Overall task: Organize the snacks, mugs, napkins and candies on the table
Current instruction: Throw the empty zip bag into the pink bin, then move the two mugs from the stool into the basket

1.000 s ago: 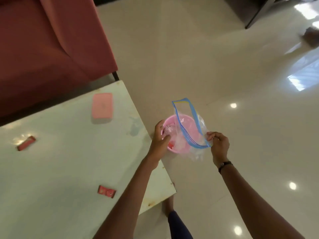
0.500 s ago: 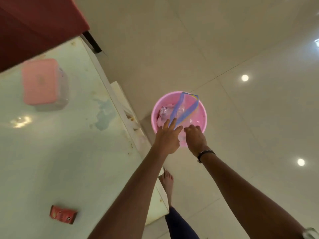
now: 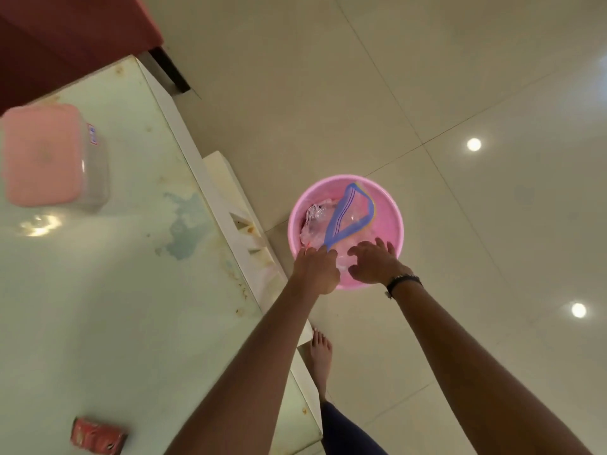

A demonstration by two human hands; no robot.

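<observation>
A pink round bucket [image 3: 395,211] stands on the floor just off the table's right edge. Inside it lies a clear zip bag [image 3: 341,213] with a blue seal strip, on top of other crumpled clear plastic. My left hand [image 3: 315,267] is at the bucket's near rim, fingers curled on the near end of the bag's blue strip. My right hand [image 3: 374,262] hovers over the near rim beside it, fingers spread and holding nothing. A red snack packet [image 3: 97,435] lies at the near left on the pale table [image 3: 115,290].
A clear box with a pink lid [image 3: 42,156] stands on the table's far left. A red sofa [image 3: 65,34] borders the table's far side. My bare foot [image 3: 320,353] is on the glossy tiled floor by the table's corner.
The zip bag, held up open over the bucket a second ago, now lies down inside it. My right hand has let go of the bag. Both hands have dropped to the bucket's rim.
</observation>
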